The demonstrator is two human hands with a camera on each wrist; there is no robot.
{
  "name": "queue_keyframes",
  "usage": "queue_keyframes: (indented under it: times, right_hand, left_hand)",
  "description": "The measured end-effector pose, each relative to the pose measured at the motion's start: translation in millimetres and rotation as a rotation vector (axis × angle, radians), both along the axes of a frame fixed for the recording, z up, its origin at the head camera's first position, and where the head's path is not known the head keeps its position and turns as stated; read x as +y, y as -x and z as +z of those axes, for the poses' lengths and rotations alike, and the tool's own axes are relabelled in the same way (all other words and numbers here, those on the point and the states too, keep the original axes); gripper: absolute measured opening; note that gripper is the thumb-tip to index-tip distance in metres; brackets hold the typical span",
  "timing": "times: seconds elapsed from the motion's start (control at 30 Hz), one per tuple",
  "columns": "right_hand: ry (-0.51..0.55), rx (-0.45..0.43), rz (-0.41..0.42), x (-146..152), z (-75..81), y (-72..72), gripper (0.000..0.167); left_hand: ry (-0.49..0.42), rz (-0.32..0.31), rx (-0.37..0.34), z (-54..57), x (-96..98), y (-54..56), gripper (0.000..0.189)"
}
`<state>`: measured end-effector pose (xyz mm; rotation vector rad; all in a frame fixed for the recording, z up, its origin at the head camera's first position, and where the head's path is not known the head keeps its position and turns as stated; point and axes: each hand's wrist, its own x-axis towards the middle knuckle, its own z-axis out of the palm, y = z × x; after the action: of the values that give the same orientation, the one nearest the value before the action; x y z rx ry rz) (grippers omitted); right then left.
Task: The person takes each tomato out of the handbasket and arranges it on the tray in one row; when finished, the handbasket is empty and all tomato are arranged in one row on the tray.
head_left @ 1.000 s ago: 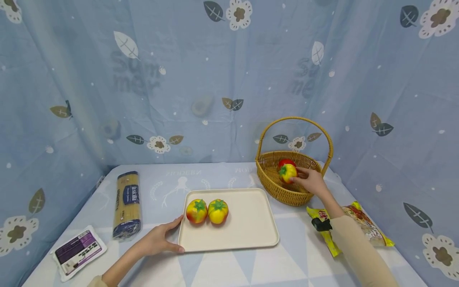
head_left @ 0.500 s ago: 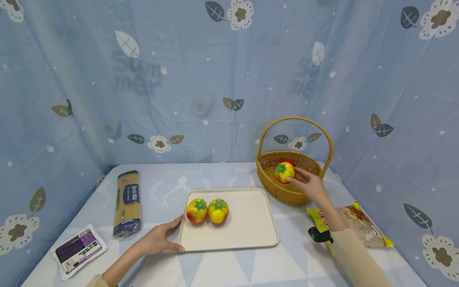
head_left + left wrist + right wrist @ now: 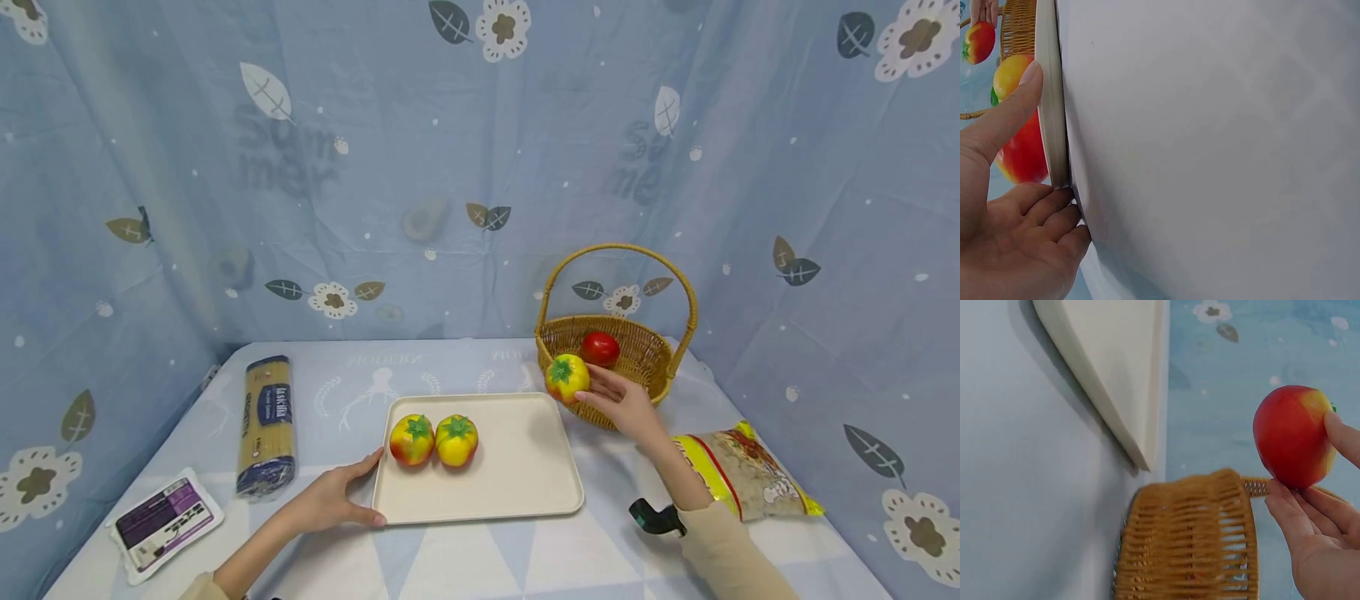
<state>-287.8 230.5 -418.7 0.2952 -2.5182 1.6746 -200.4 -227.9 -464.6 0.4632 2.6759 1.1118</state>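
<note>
My right hand (image 3: 618, 404) pinches a yellow-and-red fruit with a green leafy top (image 3: 567, 378) between thumb and fingers, over the basket's front-left rim. Its red underside (image 3: 1294, 437) shows in the right wrist view. Inside the wicker basket (image 3: 592, 412) lies a red fruit (image 3: 601, 349). On the cream tray (image 3: 517, 475), two similar yellow-and-red fruits, a left one (image 3: 412, 440) and a right one (image 3: 457, 441), sit side by side near the left end. My left hand (image 3: 330, 500) holds the tray's left edge near its front corner, with the thumb (image 3: 1019, 109) against the rim.
A pack of spaghetti (image 3: 267, 429) lies at the left, with a white-and-purple packet (image 3: 167, 527) in front of it. A yellow food bag (image 3: 757, 471) lies under and beside the right forearm. The basket's tall handle (image 3: 617, 247) arches upward. A patterned curtain (image 3: 420, 167) hangs behind.
My right hand has carried the fruit from above the basket's inside leftward and toward me, past its rim. The red fruit left in the basket is now uncovered. My left hand has stayed put.
</note>
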Motion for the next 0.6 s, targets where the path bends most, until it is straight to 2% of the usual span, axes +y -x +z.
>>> queue_keyframes:
  times: [0.37,0.6]
  right_hand:
    - [0.071,-0.018,0.101,-19,-14.5,-7.0,0.068]
    - [0.048,-0.028,0.178,-33,-28.8,-11.1,0.064]
  left_hand:
    - [0.001,0.013,-0.015,1.0,0.6,-0.5,0.107]
    - [0.001,0.017,-0.016,1.5,0.7,-0.9,0.107]
